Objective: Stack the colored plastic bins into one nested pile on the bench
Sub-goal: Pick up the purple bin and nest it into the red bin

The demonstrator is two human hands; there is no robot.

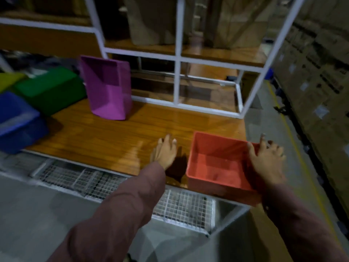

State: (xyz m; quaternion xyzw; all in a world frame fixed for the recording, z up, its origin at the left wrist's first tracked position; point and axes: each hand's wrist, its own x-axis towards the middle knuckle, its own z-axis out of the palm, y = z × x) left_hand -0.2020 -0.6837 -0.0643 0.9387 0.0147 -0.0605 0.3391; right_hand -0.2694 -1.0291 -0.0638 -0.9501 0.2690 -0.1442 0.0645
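Observation:
A red bin (215,163) sits upright at the near right corner of the wooden bench (113,137). My right hand (266,159) rests on its right rim, thumb inside and fingers spread over the outer wall. My left hand (166,152) hovers over the bench just left of the red bin, fingers apart, holding nothing. A purple bin (108,87) stands on its end at the back of the bench, opening towards me. On the left lie a green bin (49,89), a blue bin (17,121) and a yellow bin (7,80), all partly cut off or overlapping.
A white metal frame (177,59) with wooden shelves rises behind the bench. A wire mesh shelf (132,190) runs below the bench's front edge. Stacked cardboard boxes (317,76) line the aisle on the right, beside a yellow floor line (302,157).

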